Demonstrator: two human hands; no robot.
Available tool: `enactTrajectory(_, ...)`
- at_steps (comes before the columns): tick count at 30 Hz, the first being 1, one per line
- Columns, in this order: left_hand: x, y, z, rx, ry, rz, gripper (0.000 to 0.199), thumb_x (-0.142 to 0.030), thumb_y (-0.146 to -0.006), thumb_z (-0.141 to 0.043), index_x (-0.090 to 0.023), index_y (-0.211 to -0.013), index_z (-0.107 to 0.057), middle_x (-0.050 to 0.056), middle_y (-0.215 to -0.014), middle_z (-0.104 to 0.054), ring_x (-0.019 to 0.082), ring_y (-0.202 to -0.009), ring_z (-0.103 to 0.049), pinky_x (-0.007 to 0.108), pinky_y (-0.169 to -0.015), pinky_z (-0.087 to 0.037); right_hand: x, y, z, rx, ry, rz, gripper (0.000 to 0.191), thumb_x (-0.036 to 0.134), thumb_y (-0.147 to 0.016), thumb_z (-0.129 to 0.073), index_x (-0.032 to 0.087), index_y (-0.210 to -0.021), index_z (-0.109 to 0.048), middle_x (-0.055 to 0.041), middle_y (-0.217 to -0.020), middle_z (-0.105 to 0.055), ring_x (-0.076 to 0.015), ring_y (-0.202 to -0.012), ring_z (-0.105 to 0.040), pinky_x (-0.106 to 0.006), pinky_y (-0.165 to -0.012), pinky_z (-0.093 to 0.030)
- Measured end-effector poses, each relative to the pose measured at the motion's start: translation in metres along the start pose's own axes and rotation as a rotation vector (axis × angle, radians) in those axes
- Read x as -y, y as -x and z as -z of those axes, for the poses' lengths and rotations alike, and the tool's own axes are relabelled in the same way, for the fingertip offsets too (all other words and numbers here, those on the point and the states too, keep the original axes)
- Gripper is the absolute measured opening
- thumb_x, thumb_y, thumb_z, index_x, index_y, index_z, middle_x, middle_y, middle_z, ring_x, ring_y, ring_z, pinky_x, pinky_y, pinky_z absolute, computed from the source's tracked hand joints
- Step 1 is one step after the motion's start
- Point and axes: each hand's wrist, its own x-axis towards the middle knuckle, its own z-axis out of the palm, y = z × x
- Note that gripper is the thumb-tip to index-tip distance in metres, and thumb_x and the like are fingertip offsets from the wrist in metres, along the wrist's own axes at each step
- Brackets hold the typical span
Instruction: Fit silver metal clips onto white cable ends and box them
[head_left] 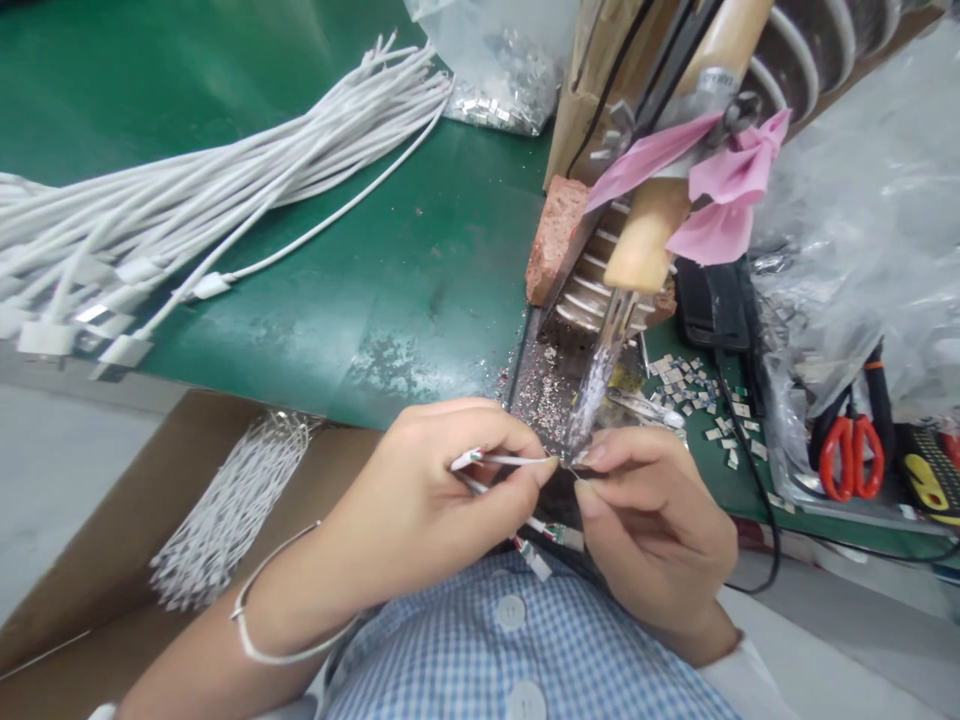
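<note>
Left hand: While its grip is closed around a white cable, the left hand sits at the near edge of the worktop; coloured wires show at one cable end.
Right hand: The right hand faces it at the same edge, grip narrow, fingertips pinched on a small piece too fine to identify.
Cable ends: Further ends, with red and green wires and small connectors, hang below the left hand.
Soldering iron: Wooden handle up, the soldering iron slants down, its tip end just beyond the fingertips; pink cloth is tied about it.
Brick: A reddish brick stands beside the iron.
Worktop, left side: A bundle of white cables lies towards the left edge.
Worktop, far side: A clear bag holds metal parts.
Worktop, right side: Loose small connectors lie scattered; red-handled scissors lie further right.
Carton: Below the near edge, left, a cardboard box contains more white cables.
</note>
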Motion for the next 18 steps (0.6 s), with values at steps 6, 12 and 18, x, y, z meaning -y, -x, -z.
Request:
enactTrajectory(6, 0.0004, -0.0008, 0.0001, 0.008, 0.017, -0.009, 0.014, -0.007, -0.078, -0.064, -0.015, -0.068, -0.068, -0.006, -0.055, -0.051, 0.005, -0.054, -0.053, 0.013, -0.052, -0.04, 0.0005, -0.0001, 0.001, 0.016, -0.029, -0.012, 0.022, 0.0, -0.075, -0.06, 0.019, -0.085, -0.063, -0.0024, -0.093, -0.062, -0.0164, -0.088, -0.062, -0.034, -0.077, -0.056)
enactTrajectory(12, 0.0009, 0.001, 0.0001, 0.001, 0.007, 0.008, 0.013, -0.008, -0.079, -0.064, -0.015, -0.069, -0.068, -0.006, -0.055, -0.051, 0.005, -0.054, -0.054, 0.013, -0.053, -0.041, -0.0006, 0.0001, 0.0023, 0.031, -0.054, 0.003, 0.022, -0.002, -0.074, -0.06, 0.017, -0.085, -0.062, -0.0024, -0.094, -0.061, -0.0148, -0.09, -0.061, -0.03, -0.079, -0.054)
enactTrajectory(18, 0.0051, 0.0038, 0.0021, 0.044, -0.044, -0.014, 0.014, -0.004, -0.077, -0.064, -0.016, -0.07, -0.067, -0.007, -0.057, -0.053, 0.004, -0.051, -0.05, 0.014, -0.055, -0.042, -0.0011, 0.002, -0.0001, 0.056, -0.002, 0.004, 0.019, 0.002, -0.076, -0.06, 0.019, -0.084, -0.061, -0.0027, -0.093, -0.062, -0.015, -0.084, -0.061, -0.031, -0.072, -0.056)
